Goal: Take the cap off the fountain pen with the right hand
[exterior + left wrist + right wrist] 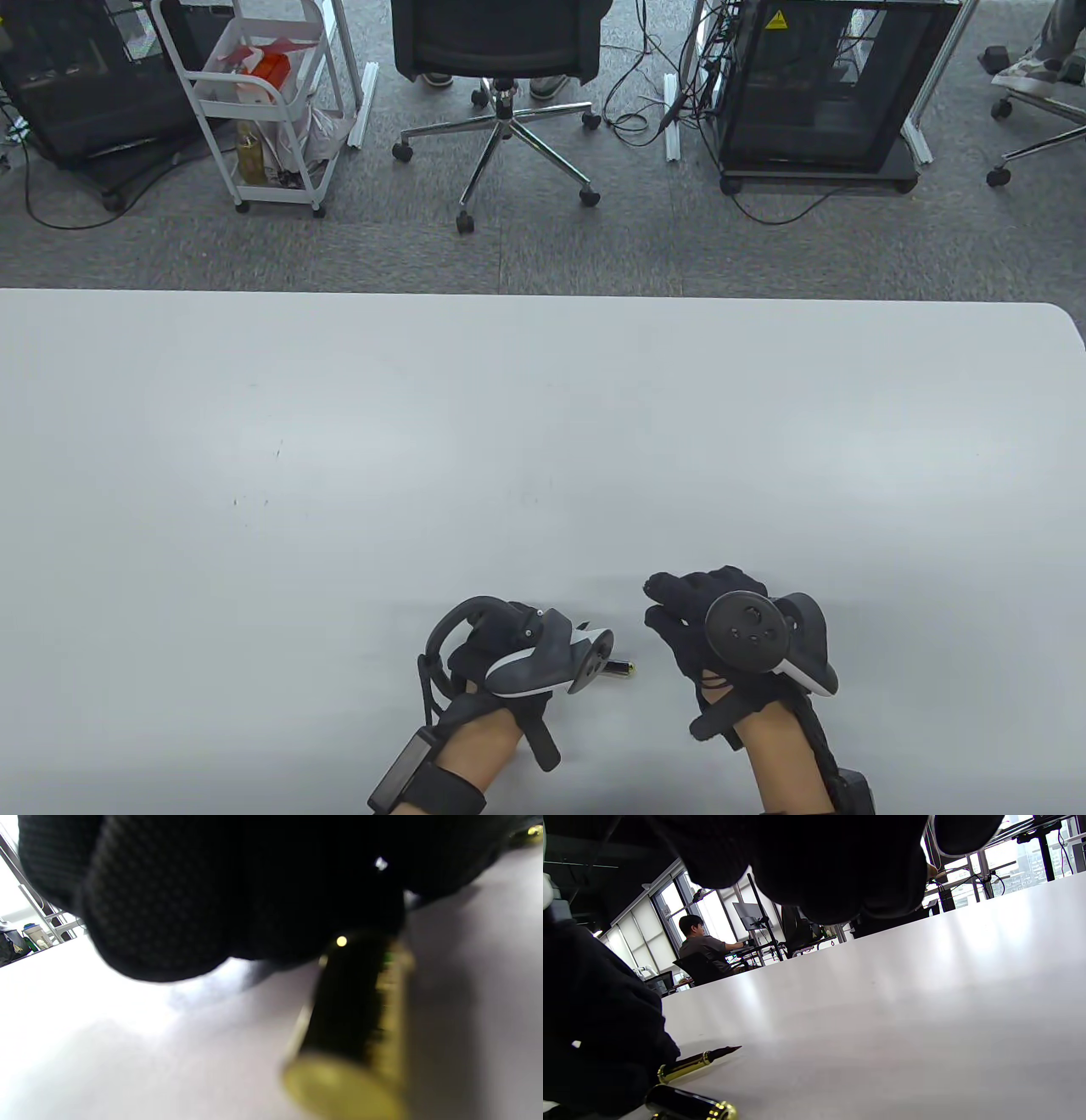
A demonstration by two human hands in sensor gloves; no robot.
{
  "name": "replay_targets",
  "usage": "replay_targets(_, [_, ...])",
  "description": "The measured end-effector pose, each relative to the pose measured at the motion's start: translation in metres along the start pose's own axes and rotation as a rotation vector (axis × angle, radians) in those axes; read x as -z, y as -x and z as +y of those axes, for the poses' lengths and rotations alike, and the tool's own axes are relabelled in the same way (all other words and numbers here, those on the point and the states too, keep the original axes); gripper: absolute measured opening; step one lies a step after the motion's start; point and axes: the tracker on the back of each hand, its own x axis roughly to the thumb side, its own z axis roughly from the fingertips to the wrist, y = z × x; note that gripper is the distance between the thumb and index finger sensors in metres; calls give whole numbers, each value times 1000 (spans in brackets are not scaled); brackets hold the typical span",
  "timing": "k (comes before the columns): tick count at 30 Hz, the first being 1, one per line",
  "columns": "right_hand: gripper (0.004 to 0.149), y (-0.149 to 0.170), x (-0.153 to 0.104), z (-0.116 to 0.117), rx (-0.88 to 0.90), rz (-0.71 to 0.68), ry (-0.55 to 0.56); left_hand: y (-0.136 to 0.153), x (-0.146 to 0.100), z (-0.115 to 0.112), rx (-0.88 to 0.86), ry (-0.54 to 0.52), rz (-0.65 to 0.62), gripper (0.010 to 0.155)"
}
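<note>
Looks all but done: pen (698, 1060) with bare nib at the left hand (509, 654), low over the table (543, 424); cap (687, 1105) lying separate just beside it. Right hand (721, 632) nearby, fingers loosely curled around nothing. Cannot tell whether the left fingers grip the pen.

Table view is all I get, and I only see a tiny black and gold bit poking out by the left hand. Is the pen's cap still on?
Observer: No. The right wrist view shows the fountain pen lying on the table with its dark nib bare.
Operator: So where's the cap?
Observer: In that same view a black tube with a gold band lies loose beside the pen. It's probably the cap.
Operator: Is anybody holding it?
Observer: Not the right hand. Its fingers hang above the table with nothing in them.
</note>
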Motion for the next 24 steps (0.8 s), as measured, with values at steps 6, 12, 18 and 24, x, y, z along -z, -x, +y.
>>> replay_targets(6, [48, 4, -2, -3, 10, 14, 7, 6, -3, 1, -20, 16, 9, 52])
replay_targets(12, [50, 9, -7, -16, 85, -5, 54, 52, -33, 32, -201, -139, 83, 60])
replay_targets(18, [55, 15, -13, -29, 156, -39, 86, 102, -69, 43, -350, -322, 168, 66])
replay_targets(24, [60, 22, -15, -29, 250, -57, 85, 120, -75, 16, -481, -395, 201, 69])
